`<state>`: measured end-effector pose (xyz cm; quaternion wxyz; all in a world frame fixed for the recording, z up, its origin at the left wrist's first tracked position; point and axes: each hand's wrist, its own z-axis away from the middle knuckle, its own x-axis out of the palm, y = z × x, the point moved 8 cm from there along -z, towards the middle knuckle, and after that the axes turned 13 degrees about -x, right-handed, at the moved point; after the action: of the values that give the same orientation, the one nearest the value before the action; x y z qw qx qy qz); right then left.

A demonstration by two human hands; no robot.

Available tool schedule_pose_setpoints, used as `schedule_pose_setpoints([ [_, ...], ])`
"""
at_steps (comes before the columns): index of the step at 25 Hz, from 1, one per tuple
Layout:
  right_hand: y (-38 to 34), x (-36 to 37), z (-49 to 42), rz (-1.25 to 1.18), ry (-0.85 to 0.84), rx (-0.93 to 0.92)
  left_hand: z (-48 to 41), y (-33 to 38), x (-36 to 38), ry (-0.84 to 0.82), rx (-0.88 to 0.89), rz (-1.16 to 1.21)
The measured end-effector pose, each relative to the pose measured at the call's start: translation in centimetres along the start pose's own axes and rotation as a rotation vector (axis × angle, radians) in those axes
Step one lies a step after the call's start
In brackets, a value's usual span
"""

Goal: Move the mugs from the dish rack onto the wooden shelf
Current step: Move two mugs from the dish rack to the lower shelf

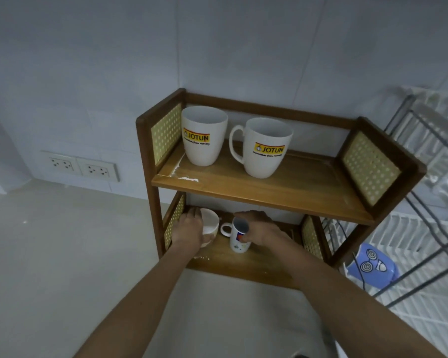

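- Wooden shelf (256, 188): two tiers, cane side panels, set on a pale counter against the tiled wall.
- Top tier: two large white logo mugs, upright, near each other but apart — left logo mug (204, 135), right logo mug (265, 147) with its handle turned left.
- Lower tier, left: left hand (189, 228) wrapped around a plain white cup (209, 227), fingers curled over its far side; cup tilted.
- Lower tier, middle: right hand (260, 227) closed on the right side of a small printed mug (239, 236), upright, handle pointing left toward the cup.
- Dish rack (424, 197): white wire, just right of the shelf; a blue object (373, 267) on its lower level.
- Wall sockets (82, 167) low on the left.
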<state>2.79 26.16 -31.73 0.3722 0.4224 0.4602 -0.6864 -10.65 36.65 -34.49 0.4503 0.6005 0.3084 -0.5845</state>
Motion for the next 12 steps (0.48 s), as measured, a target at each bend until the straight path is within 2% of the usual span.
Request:
schedule_pose_setpoints([
  [5, -0.1, 0.4, -0.7, -0.014, 0.005, 0.031, -1.5, 0.0, 0.1, -0.051, 0.024, -0.111],
  [12, -0.4, 1.2, 0.8, -0.102, 0.026, 0.057, 0.0, -0.3, -0.2, -0.052, 0.052, -0.083],
])
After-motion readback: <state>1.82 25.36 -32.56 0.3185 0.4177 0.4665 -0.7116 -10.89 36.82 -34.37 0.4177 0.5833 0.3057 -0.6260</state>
